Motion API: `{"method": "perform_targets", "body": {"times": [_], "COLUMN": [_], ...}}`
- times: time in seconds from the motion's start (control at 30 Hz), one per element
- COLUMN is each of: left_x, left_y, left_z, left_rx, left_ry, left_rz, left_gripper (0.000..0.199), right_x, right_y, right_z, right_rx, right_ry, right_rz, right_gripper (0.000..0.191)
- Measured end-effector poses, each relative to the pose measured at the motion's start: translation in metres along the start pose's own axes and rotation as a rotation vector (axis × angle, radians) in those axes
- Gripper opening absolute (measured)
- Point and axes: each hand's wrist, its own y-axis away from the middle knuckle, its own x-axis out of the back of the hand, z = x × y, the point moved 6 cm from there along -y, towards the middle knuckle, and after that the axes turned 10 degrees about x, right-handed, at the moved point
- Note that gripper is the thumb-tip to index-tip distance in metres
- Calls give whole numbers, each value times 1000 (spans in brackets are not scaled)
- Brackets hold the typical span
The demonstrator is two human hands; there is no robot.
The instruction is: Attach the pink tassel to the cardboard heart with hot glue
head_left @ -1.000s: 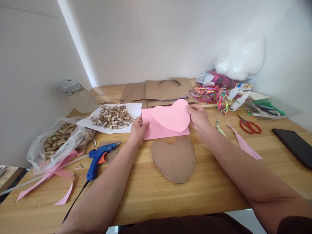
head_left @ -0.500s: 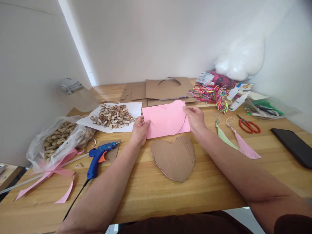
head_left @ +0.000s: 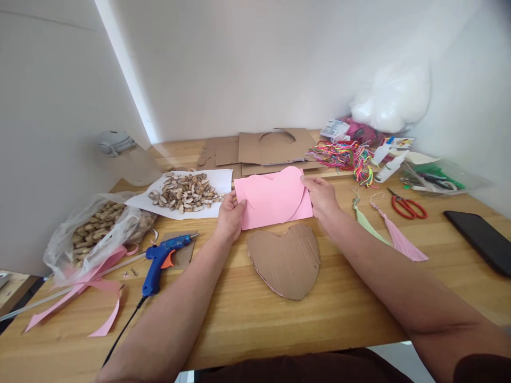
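Observation:
Between my two hands I hold up a pink sheet of paper [head_left: 273, 199] with curved cut lines in it; part of a rounded shape rises above its top edge. My left hand [head_left: 231, 217] pinches its left edge, thumb in front. At the upper right edge, my right hand [head_left: 320, 197] grips the sheet with thumb and fingers. Just below the paper, a cardboard heart [head_left: 285, 260] lies flat on the wooden table, with a thin pink rim along its lower left edge. A blue glue gun [head_left: 159, 260] with an orange trigger lies left of my left forearm.
Peanut shells [head_left: 186, 191] lie on white paper, beside a bag of peanuts [head_left: 96, 229] and pink paper strips [head_left: 107, 298]. Cardboard sheets [head_left: 275, 146] lie at the back. On the right are coloured threads [head_left: 343, 154], glue bottles [head_left: 391, 166], tassels [head_left: 403, 234], red-handled scissors [head_left: 408, 206] and a phone [head_left: 479, 236].
Almost nothing differs. The rounded piece at the sheet's top right sits slightly lower, and the whole view has shifted a few pixels.

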Motion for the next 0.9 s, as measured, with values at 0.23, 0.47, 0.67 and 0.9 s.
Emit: {"method": "perform_targets", "body": {"times": [0.23, 0.47, 0.67, 0.9], "left_x": [1, -1, -2, -2], "left_y": [0, 1, 2, 0], "left_z": [0, 1, 2, 1], "left_rx": [-11, -18, -15, -29], "left_ry": [5, 22, 29, 54], "left_rz": [4, 5, -8, -1], "left_gripper": [59, 61, 61, 62], "right_x": [2, 3, 5, 5], "right_y": [-2, 0, -3, -4], "right_z": [0, 3, 7, 11], "right_rx": [-57, -87, -91, -91], "right_ry": [-14, -36, -34, -20], "right_rz": [0, 19, 35, 40], "right_gripper": [34, 27, 25, 27]}}
